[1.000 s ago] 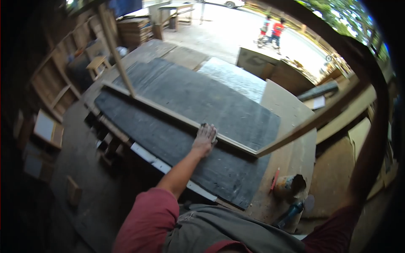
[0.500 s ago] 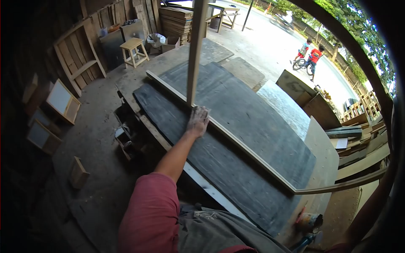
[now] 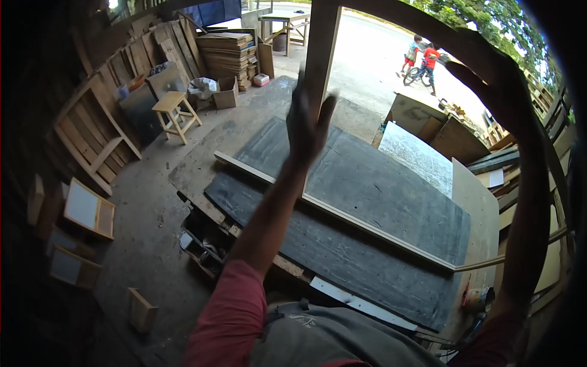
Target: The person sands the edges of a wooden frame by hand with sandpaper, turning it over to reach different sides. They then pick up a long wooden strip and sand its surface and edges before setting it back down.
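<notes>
A large wooden frame stands on edge across a dark, scuffed board on the worktable. Its upright bar rises in front of me and joins a top bar that curves away to the right. My left hand is at the upright, fingers stretched up and thumb spread, slightly blurred. My right hand, dark against the light, is raised at the top bar with its fingers along the wood and thumb beneath. Part of its grip is hidden in shadow.
A wooden stool, stacked boards and a cardboard box stand at the back left. Drawer-like boxes are on the left floor. A tin sits at the table's right edge. Two people with a bicycle are outside.
My left hand has left the frame's lower rail and risen along the upright, its fingers now spread. My right hand has come into clear view at the top bar. The view has shifted.
</notes>
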The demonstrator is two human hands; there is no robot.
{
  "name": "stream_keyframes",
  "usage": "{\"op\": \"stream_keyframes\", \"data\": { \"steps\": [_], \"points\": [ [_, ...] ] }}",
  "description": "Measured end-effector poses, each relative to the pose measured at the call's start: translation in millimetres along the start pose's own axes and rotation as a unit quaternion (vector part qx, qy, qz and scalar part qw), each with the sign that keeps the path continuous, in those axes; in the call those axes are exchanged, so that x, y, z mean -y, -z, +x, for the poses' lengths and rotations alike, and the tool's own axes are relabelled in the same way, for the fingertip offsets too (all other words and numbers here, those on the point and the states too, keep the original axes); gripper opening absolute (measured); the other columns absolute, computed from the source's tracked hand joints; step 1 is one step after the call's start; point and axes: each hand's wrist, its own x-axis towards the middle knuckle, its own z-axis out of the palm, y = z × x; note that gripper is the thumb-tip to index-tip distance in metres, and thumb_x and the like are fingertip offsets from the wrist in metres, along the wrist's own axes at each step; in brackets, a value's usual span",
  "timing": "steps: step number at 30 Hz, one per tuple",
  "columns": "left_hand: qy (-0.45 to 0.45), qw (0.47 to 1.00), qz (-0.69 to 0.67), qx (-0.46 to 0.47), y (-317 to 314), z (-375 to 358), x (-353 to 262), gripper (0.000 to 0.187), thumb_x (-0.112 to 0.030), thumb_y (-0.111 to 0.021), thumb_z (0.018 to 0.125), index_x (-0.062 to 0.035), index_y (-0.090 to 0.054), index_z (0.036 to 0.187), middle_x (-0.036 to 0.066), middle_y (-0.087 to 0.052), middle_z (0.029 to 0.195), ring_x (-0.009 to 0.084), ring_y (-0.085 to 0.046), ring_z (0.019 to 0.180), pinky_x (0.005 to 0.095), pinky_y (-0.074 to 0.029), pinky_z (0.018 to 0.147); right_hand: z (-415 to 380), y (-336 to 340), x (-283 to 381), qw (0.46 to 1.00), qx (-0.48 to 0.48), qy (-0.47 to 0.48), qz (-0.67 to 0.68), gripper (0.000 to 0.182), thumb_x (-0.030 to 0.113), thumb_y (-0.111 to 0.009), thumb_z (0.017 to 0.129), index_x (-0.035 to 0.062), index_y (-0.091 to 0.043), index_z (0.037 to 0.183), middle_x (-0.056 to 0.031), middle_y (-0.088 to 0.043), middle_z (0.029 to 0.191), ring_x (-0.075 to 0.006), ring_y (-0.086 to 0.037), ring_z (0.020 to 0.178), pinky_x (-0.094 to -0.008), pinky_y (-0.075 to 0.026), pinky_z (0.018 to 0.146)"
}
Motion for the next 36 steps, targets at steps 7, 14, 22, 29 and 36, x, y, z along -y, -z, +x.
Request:
{"op": "stream_keyframes", "data": {
  "steps": [7,14,22,29,36],
  "points": [
    [-0.128,0.988,0.077,-0.041,-10,78,-17,0.059,-0.026,-0.073,0.088,0.0011,-0.048,0.134,0.024,-0.064,0.115,0.0389,-0.067,0.099,0.0424,-0.055,0.084,16,-17,-2,0.998,-0.013,-0.036,-0.057,0.060,0.051,-0.067,0.089,0.0079,-0.058,0.131,-0.0149,-0.071,0.111,-0.0314,-0.070,0.100,-0.0398,-0.054,0.091],
    [0.047,0.992,0.108,0.054,13,-54,30,0.058,-0.031,-0.071,0.091,0.0010,-0.051,0.135,0.024,-0.067,0.114,0.0375,-0.068,0.102,0.0416,-0.056,0.086,8,-22,9,0.989,-0.061,-0.053,-0.124,0.078,0.066,-0.065,0.084,0.0089,-0.055,0.136,-0.0176,-0.073,0.095,-0.0298,-0.073,0.089,-0.0433,-0.056,0.088],
    [-0.313,0.943,-0.050,-0.104,30,142,-147,0.036,-0.031,-0.046,0.105,0.0002,-0.066,0.107,0.017,-0.070,0.092,0.0272,-0.070,0.085,0.0340,-0.053,0.074,20,37,30,0.975,0.097,-0.172,0.106,0.085,0.063,-0.068,0.083,0.0074,-0.046,0.144,-0.0199,-0.055,0.139,-0.0320,-0.052,0.130,-0.0453,-0.042,0.108],
    [-0.349,0.916,-0.048,0.191,-1,191,-192,0.049,-0.045,-0.048,0.103,-0.0005,-0.064,0.117,0.020,-0.063,0.115,0.0294,-0.060,0.113,0.0416,-0.043,0.101,30,15,-4,0.890,-0.136,-0.008,0.435,0.058,0.033,-0.073,0.091,0.0047,-0.053,0.138,-0.0089,-0.068,0.120,-0.0187,-0.062,0.111,-0.0368,-0.049,0.096],
    [-0.282,0.906,0.187,0.255,60,235,-62,0.062,-0.051,-0.052,0.099,0.0087,-0.062,0.113,0.030,-0.061,0.119,0.0409,-0.059,0.115,0.0452,-0.045,0.101,-52,-55,20,0.925,-0.162,-0.255,0.230,0.044,0.036,-0.072,0.088,0.0033,-0.066,0.116,-0.0121,-0.071,0.098,-0.0221,-0.070,0.091,-0.0362,-0.053,0.083]
  ]
}}
